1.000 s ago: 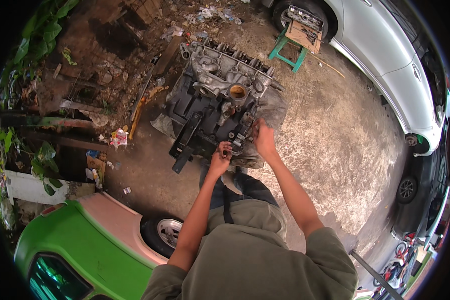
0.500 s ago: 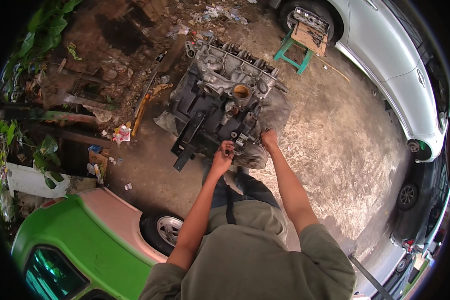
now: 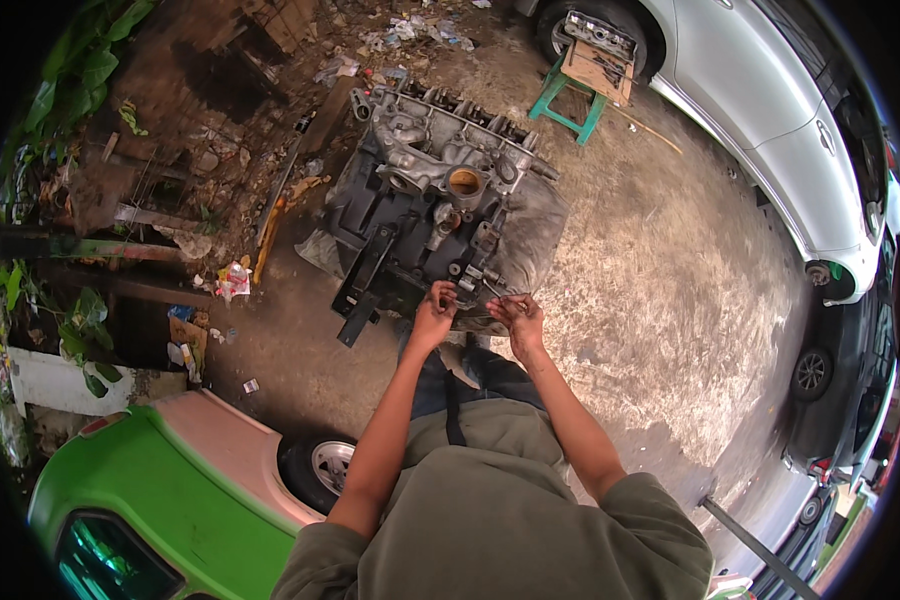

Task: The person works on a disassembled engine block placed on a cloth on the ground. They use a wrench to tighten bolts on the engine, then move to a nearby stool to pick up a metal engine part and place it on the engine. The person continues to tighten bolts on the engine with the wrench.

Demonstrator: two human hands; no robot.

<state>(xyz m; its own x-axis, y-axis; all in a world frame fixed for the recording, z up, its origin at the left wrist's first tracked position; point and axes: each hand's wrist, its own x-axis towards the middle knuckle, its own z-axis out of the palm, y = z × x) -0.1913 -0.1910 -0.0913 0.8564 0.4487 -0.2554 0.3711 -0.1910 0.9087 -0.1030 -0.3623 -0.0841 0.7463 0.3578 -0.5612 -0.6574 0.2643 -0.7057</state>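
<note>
The engine [image 3: 432, 200] looks dull metal, the shirt [image 3: 520, 535] matt cloth.

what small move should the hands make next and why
Probably ease the right hand slightly toward the left hand: both are at the near end of the engine, apart from each other, with a small metal fitting just beyond their fingers. Whether either grips anything is too small to tell.

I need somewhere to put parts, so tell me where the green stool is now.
In the head view, the green stool stands near the top, right of centre, beyond the engine and beside the silver car, under a board.
</note>
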